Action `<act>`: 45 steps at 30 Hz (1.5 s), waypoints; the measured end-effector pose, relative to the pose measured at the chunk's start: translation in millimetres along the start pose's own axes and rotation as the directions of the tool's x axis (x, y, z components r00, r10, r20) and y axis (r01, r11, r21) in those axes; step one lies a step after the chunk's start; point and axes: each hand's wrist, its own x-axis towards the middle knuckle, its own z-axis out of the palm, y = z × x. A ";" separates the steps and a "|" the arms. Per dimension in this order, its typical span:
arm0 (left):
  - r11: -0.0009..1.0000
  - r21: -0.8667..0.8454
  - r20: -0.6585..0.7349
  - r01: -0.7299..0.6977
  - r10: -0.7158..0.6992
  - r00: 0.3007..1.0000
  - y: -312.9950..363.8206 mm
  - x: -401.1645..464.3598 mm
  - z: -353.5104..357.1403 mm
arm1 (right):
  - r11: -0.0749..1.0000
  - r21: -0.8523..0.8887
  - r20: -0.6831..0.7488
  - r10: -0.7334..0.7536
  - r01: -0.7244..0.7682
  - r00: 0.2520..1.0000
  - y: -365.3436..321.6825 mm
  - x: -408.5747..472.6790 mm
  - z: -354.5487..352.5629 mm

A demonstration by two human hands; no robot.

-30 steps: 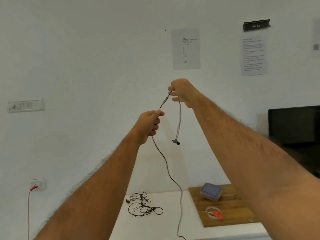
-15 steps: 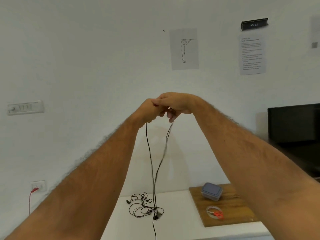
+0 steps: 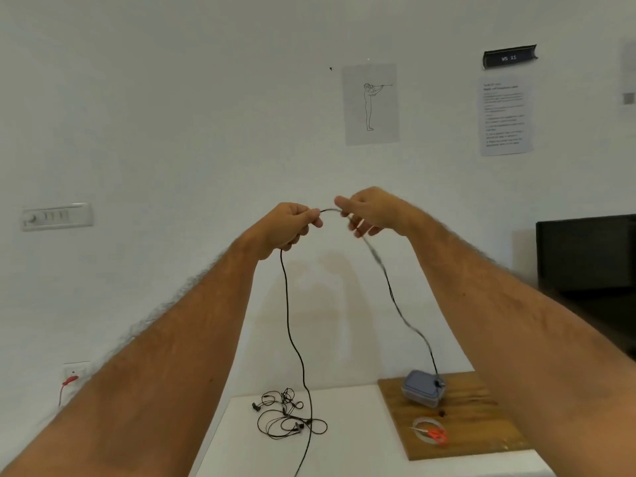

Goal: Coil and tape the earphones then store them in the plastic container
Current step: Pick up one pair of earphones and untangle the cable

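Both arms are raised in front of the wall. My left hand (image 3: 292,225) grips a black earphone cable (image 3: 292,332), and my right hand (image 3: 370,211) pinches the same cable a short way along. A small arc of cable spans between the hands. One length hangs from the left hand down past the table's front edge. The other swings, blurred, from the right hand toward the plastic container (image 3: 422,389), a clear box with a grey-blue lid on a wooden board (image 3: 481,425). A tangle of other black earphones (image 3: 289,418) lies on the white table (image 3: 361,442).
A tape roll (image 3: 421,425) and orange-handled scissors (image 3: 435,435) lie on the board in front of the container. A dark screen (image 3: 585,253) stands at the right. Papers hang on the wall; a switch plate and a socket with a red plug sit at the left.
The hands met, then drew apart sideways with a short arc of cable between them. The right-hand length now swings out to the right over the container.
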 end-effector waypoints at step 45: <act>0.999 0.019 0.039 0.039 -0.040 0.998 10.0 -3.5 -6.2 | 0.975 0.220 -0.121 0.045 -0.017 0.992 -3.5 3.2 -6.3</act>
